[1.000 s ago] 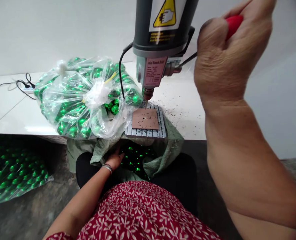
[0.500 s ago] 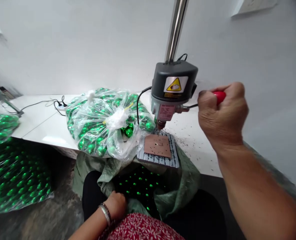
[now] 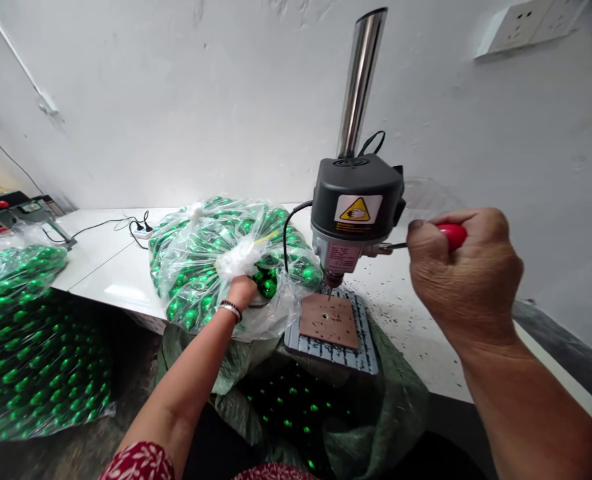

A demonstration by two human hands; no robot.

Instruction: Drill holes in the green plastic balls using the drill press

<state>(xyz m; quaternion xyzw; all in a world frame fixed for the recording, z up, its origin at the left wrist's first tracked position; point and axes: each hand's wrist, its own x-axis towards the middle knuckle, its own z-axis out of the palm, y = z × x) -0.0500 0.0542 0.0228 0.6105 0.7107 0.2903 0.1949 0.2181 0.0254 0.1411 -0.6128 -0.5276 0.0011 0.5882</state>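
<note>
The rounded red handle of the dark-grey bench drill is gripped by the right hand. At the clear plastic bag of shiny green balls on the counter, the left hand is placed, its grip hidden.

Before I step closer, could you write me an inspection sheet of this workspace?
Surface: white table, shiny in one spot.
Things in use: drill above a brown board on a metal plate; clear bag of green balls beside it.
Clutter: dark flecks on the table, metal plate and board.
Hands: right hand wraps a red knob; left hand is at the clear bag, its grip unclear.
Cables: black cord beside the drill; another runs to a power strip.
Surroundings: pale wall with sockets; second bag of green balls at left.
</note>
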